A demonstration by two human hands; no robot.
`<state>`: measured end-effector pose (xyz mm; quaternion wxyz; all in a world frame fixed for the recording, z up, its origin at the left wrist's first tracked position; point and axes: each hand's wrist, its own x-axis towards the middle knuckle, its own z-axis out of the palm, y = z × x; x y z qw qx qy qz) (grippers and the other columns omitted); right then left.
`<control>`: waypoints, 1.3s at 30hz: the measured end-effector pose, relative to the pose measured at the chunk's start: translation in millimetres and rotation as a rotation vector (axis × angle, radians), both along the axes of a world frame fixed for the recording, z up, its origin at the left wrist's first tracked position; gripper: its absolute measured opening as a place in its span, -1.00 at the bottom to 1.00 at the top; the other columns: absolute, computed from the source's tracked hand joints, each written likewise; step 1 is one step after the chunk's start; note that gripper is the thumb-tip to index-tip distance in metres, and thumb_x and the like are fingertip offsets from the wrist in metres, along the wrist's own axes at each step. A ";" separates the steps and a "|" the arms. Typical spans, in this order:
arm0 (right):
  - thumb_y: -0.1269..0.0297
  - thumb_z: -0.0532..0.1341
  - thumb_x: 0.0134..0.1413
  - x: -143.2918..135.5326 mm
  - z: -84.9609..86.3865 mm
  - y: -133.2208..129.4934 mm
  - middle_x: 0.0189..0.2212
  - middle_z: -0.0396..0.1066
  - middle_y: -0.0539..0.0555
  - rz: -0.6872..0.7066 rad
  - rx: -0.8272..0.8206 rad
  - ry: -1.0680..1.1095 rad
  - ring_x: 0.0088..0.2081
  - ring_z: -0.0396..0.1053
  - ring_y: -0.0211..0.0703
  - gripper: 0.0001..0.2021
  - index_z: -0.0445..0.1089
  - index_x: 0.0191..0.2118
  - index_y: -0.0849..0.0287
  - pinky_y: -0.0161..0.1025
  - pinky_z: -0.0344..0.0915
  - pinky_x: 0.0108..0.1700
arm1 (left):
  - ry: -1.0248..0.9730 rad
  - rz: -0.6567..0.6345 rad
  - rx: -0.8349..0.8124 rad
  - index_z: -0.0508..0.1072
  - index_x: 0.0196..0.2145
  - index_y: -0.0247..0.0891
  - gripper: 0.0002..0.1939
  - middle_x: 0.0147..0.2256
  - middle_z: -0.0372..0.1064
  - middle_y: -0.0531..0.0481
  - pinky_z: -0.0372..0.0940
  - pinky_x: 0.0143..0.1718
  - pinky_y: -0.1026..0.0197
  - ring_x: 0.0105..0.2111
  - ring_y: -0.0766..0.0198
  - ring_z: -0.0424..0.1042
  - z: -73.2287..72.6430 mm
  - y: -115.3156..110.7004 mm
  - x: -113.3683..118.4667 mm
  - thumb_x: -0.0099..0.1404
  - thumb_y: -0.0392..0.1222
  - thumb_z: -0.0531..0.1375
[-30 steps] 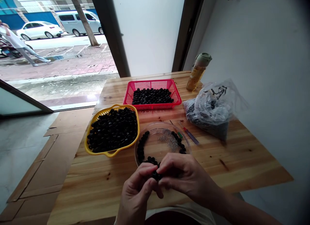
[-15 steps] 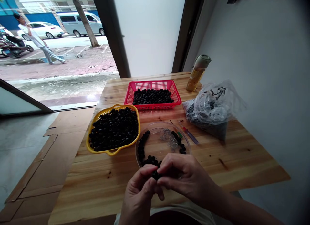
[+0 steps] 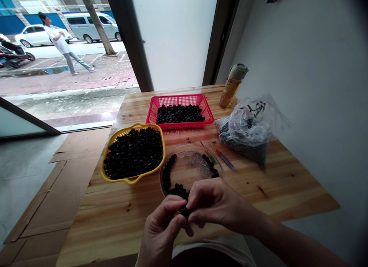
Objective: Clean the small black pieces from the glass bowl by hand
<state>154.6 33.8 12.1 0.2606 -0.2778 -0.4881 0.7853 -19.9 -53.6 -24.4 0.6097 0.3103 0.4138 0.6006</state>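
Note:
Close to the table's near edge, my left hand (image 3: 166, 224) and my right hand (image 3: 211, 203) meet with fingertips pinched on one small black round piece (image 3: 184, 210). Its exact kind is partly hidden by the fingers. Just beyond them lies a clear round tray (image 3: 184, 171), its near side covered by my hands. Along the tray's inner edge black round pieces (image 3: 166, 178) form a curved row, and a heap of thin silvery metal pins (image 3: 199, 163) lies toward its far right.
A yellow basket (image 3: 135, 180) of black pieces stands left, a red basket (image 3: 184, 126) of black pieces behind. To the right are two screwdrivers (image 3: 225, 159), a filled plastic bag (image 3: 250, 129) and a drink bottle (image 3: 232, 86). Outside the doorway a person (image 3: 61, 42) walks.
Both hands keep their pinch on the black piece, with only slight finger shifts. The view has moved a little. Outside, the walking person has gone further right.

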 end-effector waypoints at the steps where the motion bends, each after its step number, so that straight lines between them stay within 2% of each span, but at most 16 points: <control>1: 0.24 0.62 -0.17 -0.3 -0.1 0.8 -0.52 0.49 -0.05 0.012 -0.046 0.011 -0.52 0.43 -0.33 -0.66 0.50 -0.39 0.27 -0.39 0.37 -0.44 | 0.022 -0.016 0.009 0.73 -0.19 -0.02 -0.88 -0.18 0.47 -0.01 0.50 -0.36 0.24 -0.43 0.30 0.53 0.1 -0.4 -1.4 0.30 -0.11 0.43; 5: 0.21 0.62 -0.17 -0.8 2.4 2.3 -0.54 0.51 -0.05 0.048 -0.120 0.007 -0.53 0.45 -0.34 -0.65 0.49 -0.41 0.28 -0.40 0.37 -0.45 | 0.102 -0.066 0.056 0.73 -0.16 -0.05 -0.88 -0.18 0.45 -0.03 0.50 -0.30 0.22 -0.39 0.27 0.55 0.3 -0.8 -5.8 0.34 -0.15 0.40; 9: 0.25 0.62 -0.18 -1.0 1.9 3.8 -0.56 0.53 -0.05 0.075 -0.153 -0.025 -0.54 0.46 -0.36 -0.64 0.47 -0.40 0.28 -0.44 0.38 -0.46 | 0.099 -0.087 0.067 0.72 -0.15 -0.05 -0.87 -0.21 0.45 -0.02 0.49 -0.28 0.22 -0.36 0.24 0.55 -0.7 0.1 -4.9 0.35 -0.13 0.39; 15: 0.47 0.68 -0.54 -2.0 -7.1 13.4 -0.56 0.53 -0.16 0.104 -0.281 -0.047 -0.59 0.46 -0.31 -0.39 0.38 -0.29 0.19 -0.42 0.44 -0.56 | 0.125 -0.075 0.052 0.73 -0.18 -0.03 -0.87 -0.21 0.43 -0.04 0.44 -0.22 0.20 -0.30 0.21 0.50 -3.2 -1.2 -3.8 0.31 -0.07 0.41; 17: 0.43 0.68 -0.52 -1.0 -9.2 17.3 -0.56 0.54 -0.13 0.167 -0.309 -0.066 -0.57 0.48 -0.30 -0.43 0.43 -0.30 0.22 -0.42 0.45 -0.53 | 0.197 -0.044 0.068 0.74 -0.22 -0.05 -0.86 -0.21 0.38 -0.04 0.41 -0.16 0.20 -0.25 0.20 0.45 -4.7 -1.2 -5.3 0.28 -0.04 0.44; 20: 0.30 0.66 -0.38 1.3 -11.9 21.1 -0.53 0.58 -0.04 0.273 -0.327 -0.095 -0.53 0.52 -0.31 -0.56 0.54 -0.32 0.29 -0.43 0.45 -0.47 | 0.282 -0.029 0.098 0.74 -0.22 -0.02 -0.87 -0.23 0.30 -0.02 0.35 -0.14 0.23 -0.25 0.23 0.36 -7.7 -2.1 -7.1 0.28 -0.03 0.44; 22: 0.27 0.66 -0.38 2.2 -14.1 21.3 -0.49 0.60 -0.02 0.297 -0.332 -0.092 -0.52 0.53 -0.30 -0.58 0.59 -0.33 0.29 -0.42 0.46 -0.46 | 0.297 -0.043 0.106 0.74 -0.19 0.02 -0.88 -0.24 0.26 0.00 0.33 -0.16 0.24 -0.26 0.24 0.32 -9.7 -3.6 -7.2 0.30 -0.06 0.43; 26: 0.28 0.67 -0.45 1.0 -20.2 15.8 -0.50 0.58 -0.03 0.280 -0.351 -0.039 -0.57 0.52 -0.30 -0.59 0.60 -0.39 0.29 -0.42 0.47 -0.51 | 0.258 -0.048 0.125 0.74 -0.17 0.04 -0.86 -0.23 0.24 -0.01 0.32 -0.13 0.21 -0.23 0.20 0.31 -11.7 -7.3 -5.6 0.30 -0.04 0.42; 32: 0.25 0.66 -0.37 -2.8 -25.5 5.0 -0.60 0.54 -0.06 0.265 -0.343 0.030 -0.62 0.45 -0.36 -0.59 0.54 -0.38 0.28 -0.47 0.37 -0.57 | 0.167 -0.064 0.135 0.74 -0.17 0.02 -0.84 -0.23 0.22 -0.03 0.34 -0.10 0.13 -0.21 0.16 0.32 -10.5 -9.8 -3.0 0.32 0.01 0.40; 37: 0.30 0.70 -0.52 -8.2 -25.0 -1.3 -0.53 0.55 -0.06 0.248 -0.356 0.083 -0.61 0.46 -0.36 -0.52 0.52 -0.40 0.28 -0.47 0.38 -0.57 | 0.066 -0.099 0.141 0.74 -0.18 0.02 -0.81 -0.23 0.25 -0.04 0.36 -0.08 0.07 -0.20 0.14 0.32 -9.3 -12.7 -2.4 0.29 0.06 0.41; 39: 0.30 0.69 -0.49 -11.2 -25.4 -3.5 -0.53 0.54 -0.07 0.230 -0.353 0.099 -0.62 0.44 -0.37 -0.53 0.50 -0.41 0.27 -0.47 0.37 -0.58 | 0.060 -0.091 0.133 0.74 -0.19 0.01 -0.81 -0.22 0.27 -0.04 0.35 -0.06 0.07 -0.19 0.13 0.33 -8.6 -13.2 -3.3 0.29 0.06 0.41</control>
